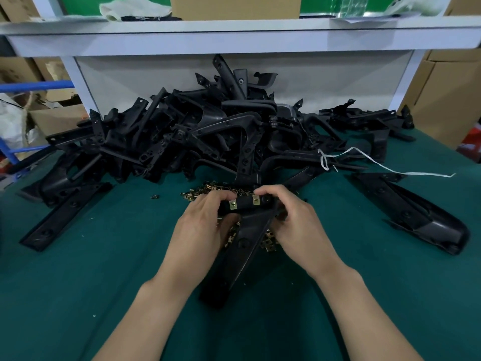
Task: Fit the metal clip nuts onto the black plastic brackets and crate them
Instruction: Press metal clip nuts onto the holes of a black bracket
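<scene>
both hands, left point(200, 225) and right point(294, 220), gripping black bracket point(250, 235) with two clip nuts point(233, 204) fitted, above green counter point(104, 269).

The piled brackets point(197, 131) and the held bracket point(247, 230) are plain black. The clip nuts point(233, 204) shine brassy gold. The table mat point(104, 282) is dark teal-green, the shelf point(234, 39) white, the string point(324, 165) white, the cartons point(442, 95) brown, the rail point(33, 86) blue; a blurred object point(471, 142) at the right edge looks red.
</scene>
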`<state>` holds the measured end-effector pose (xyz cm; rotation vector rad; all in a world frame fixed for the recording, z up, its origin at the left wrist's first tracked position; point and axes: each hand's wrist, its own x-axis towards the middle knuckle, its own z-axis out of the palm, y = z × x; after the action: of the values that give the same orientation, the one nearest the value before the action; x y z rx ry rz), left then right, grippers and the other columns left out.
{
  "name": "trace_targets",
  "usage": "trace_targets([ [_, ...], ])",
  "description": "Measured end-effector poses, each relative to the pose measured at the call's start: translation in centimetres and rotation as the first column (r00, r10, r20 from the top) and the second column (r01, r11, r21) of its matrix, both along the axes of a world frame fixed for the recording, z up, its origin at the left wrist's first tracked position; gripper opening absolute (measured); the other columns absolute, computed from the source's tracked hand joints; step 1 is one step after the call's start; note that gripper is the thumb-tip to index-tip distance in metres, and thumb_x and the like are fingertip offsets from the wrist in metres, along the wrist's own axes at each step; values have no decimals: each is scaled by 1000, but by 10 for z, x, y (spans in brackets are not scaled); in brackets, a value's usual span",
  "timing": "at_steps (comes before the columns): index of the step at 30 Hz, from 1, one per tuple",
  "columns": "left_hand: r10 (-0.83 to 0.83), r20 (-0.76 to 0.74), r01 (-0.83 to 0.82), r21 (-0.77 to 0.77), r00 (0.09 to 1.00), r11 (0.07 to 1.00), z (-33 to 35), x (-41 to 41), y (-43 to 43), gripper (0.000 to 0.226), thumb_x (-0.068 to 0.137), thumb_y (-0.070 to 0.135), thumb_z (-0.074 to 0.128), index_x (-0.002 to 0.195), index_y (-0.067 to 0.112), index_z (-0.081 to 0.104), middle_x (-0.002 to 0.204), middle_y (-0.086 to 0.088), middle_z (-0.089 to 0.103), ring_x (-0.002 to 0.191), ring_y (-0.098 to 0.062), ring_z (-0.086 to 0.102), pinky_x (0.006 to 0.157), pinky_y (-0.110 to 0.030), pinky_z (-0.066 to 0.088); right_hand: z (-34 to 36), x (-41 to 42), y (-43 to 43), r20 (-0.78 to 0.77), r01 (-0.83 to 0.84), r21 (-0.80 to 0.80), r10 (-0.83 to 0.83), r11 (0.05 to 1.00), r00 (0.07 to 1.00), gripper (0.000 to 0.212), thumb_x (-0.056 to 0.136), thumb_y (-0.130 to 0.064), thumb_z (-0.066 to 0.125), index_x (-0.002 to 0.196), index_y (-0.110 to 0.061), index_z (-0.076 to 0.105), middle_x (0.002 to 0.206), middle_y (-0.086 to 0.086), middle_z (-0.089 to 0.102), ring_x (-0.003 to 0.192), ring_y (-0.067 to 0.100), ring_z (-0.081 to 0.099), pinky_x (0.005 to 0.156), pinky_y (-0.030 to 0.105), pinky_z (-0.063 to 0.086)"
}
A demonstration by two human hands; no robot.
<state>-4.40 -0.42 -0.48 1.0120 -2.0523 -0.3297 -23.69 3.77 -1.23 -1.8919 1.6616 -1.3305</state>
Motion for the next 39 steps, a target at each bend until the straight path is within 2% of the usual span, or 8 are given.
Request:
trace_targets([
  [4, 9, 79, -15, 76, 997, 997, 0, 3, 1, 45, 92, 10, 64, 127, 35, 52, 113, 22, 52, 96, -2, 52, 75, -18, 44, -4, -2, -2, -39, 10, -18, -11, 1000, 999, 43, 92, -14, 69, 115, -49, 55, 103, -21, 66, 71, 24, 64, 66, 44, 53],
  [8, -15, 49, 11, 78, 999, 997, 0, 2, 3, 45, 93, 10, 66, 124, 38, 49, 110, 27, 47, 97, -2, 52, 77, -30, 46, -3, 0, -1, -29, -2, -35, 1, 999, 1000, 49, 91, -5, 65, 115, -46, 56, 107, -21, 65, 79, 15, 65, 69, 37, 53],
  [15, -38, 44, 32, 133, 998, 991, 1, 2, 0, 49, 89, 4, 65, 127, 33, 54, 109, 31, 41, 100, 1, 46, 83, -36, 46, -2, 1, -2, -26, -11, -47, 9, 999, 1000, 43, 92, -4, 66, 114, -39, 57, 108, -20, 65, 95, 11, 64, 77, 29, 50],
  [22, -63, 20, 59, 154, 998, 986, 1, 3, 0, 47, 91, 6, 65, 125, 36, 52, 115, 24, 49, 110, -4, 50, 90, -50, 50, -3, -1, -1, 9, -50, -25, 51, 998, 999, 44, 93, 1, 63, 113, -37, 58, 107, -17, 64, 89, 16, 63, 76, 34, 52],
  [25, -71, 17, 68, 122, 997, 990, 0, 2, 0, 53, 90, 3, 64, 122, 43, 48, 114, 28, 46, 109, -3, 50, 89, -51, 51, -2, 0, -1, 17, -57, -28, 58, 998, 998, 43, 93, 0, 63, 113, -38, 57, 107, -16, 65, 96, 15, 64, 77, 28, 51],
  [28, -24, -6, 25, 120, 1000, 992, -4, 0, 0, 50, 94, 8, 63, 122, 47, 47, 115, 29, 48, 105, -6, 55, 84, -60, 53, -2, -1, -1, 20, -47, -21, 47, 999, 999, 45, 94, -3, 63, 115, -41, 55, 105, -17, 65, 87, 15, 64, 73, 32, 52],
  [33, -20, -91, 26, 62, 996, 998, -6, -2, 1, 48, 94, 11, 66, 130, 37, 48, 120, 20, 55, 107, -2, 58, 84, -38, 54, -6, -1, -2, 34, -15, 26, 14, 1000, 999, 45, 95, -8, 63, 118, -46, 52, 94, -12, 68, 72, 21, 63, 66, 46, 53],
  [39, -28, -121, 30, 17, 992, 999, -1, -4, 2, 31, 91, 19, 64, 119, 32, 56, 104, 27, 56, 94, -1, 57, 77, -28, 52, -3, 3, 0, 129, -56, 36, 51, 998, 990, 49, 93, -9, 65, 120, -47, 54, 103, -17, 70, 74, 28, 65, 70, 49, 56],
])
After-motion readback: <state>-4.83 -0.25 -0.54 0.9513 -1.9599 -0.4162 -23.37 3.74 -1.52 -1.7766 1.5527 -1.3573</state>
